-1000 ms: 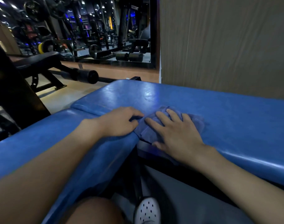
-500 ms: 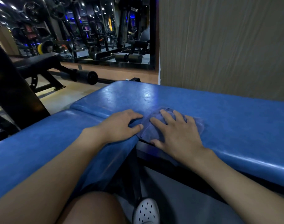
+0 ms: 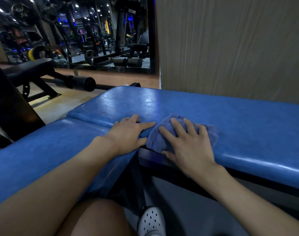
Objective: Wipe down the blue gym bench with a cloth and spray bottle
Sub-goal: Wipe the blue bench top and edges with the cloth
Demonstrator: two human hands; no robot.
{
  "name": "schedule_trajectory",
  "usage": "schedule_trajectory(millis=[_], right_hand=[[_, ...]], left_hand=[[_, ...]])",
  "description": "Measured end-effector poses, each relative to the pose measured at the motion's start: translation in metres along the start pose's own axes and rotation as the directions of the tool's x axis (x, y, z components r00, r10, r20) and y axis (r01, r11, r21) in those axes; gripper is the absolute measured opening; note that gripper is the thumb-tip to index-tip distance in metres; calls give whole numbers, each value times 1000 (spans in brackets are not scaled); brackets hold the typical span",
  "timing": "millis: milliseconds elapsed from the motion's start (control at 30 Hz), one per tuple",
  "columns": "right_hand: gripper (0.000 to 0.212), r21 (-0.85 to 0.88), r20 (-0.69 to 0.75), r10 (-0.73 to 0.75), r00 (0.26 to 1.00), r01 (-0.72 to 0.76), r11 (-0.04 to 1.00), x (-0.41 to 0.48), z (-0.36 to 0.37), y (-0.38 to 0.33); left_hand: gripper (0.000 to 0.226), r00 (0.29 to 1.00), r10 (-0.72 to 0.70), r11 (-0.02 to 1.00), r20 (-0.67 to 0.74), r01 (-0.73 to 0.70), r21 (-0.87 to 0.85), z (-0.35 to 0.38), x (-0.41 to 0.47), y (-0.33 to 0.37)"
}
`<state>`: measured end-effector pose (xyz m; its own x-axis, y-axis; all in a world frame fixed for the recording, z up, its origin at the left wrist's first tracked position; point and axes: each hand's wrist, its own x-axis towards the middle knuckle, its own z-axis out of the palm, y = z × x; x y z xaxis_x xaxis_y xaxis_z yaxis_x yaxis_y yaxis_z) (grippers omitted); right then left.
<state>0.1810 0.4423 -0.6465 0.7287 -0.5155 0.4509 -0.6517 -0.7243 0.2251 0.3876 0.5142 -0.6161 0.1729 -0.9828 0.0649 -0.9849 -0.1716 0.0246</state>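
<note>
From the head camera, your right hand (image 3: pixel 189 145) lies flat on the cloth (image 3: pixel 211 134), fingers spread and straight, pressing it down rather than pinching it. The cloth is a bunched blue-purple towel. It sits on the near edge of the long pad of the bench (image 3: pixel 239 114), just right of the gap where the two pads meet, and one corner hangs over that edge under your thumb.

Your left hand (image 3: pixel 128 132) rests just beside it, palm down with the fingers loosely spread. It lies across the seam between the pads, and its index finger reaches almost to the cloth. It holds nothing and looks like it is bracing you.

The spray bottle is nowhere in this view, so I judge the spraying for this patch to be done or set aside, and you are in the wiping stage. The far-left end of the pad shows a bright sheen, but I cannot tell whether that is moisture or just reflected light.

What looks left is the long stretch of pad running off to the right, the angled pad on the near left under your forearm, and the seam itself. None of these shows any clear sign of having been wiped.

Beyond the bench are a mirror (image 3: pixel 94 40) and a black workout bench (image 3: pixel 31 68) at far left.
</note>
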Motion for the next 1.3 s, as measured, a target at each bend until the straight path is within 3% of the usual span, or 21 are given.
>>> schedule_trajectory(millis=[100,200,333,500,633,733,900,1100,1167,1300], right_hand=[[68,-32,-27,-8,1000,7,999,-24,-4,21],[66,-77,-70,29,997,-35,996,-50,-6,42],[65,-85,-62,82,995,-88,992,-43,-4,29],[65,-77,-93,45,995,-52,996,-35,2,23],[63,-91,-121,19,992,-30,995,-61,-2,54],[64,-137,-147,73,986,-94,986,-79,-3,66],[59,-90,-215,252,944,-276,957,-60,9,31],[47,-43,-377,232,897,-267,963,-91,19,58],[47,-43,-415,321,851,-371,928,-111,23,65],[51,114,-467,609,641,-639,760,-92,33,32]], left_hand=[[63,995,97,992,34,-99,83,-7,3,9],[58,977,215,976,-10,-215,22,-7,7,27],[51,983,179,984,-45,-180,-10,-3,14,31],[53,988,149,988,-43,-150,-25,-3,10,35],[58,968,240,971,-73,-241,3,0,5,50],[53,951,296,955,-95,-294,27,0,10,58],[47,954,265,961,-141,-274,-48,-2,12,57],[50,947,286,958,-148,-288,8,4,7,60],[59,929,341,939,-141,-344,1,5,7,67],[59,918,376,926,-128,-376,24,3,19,82]])
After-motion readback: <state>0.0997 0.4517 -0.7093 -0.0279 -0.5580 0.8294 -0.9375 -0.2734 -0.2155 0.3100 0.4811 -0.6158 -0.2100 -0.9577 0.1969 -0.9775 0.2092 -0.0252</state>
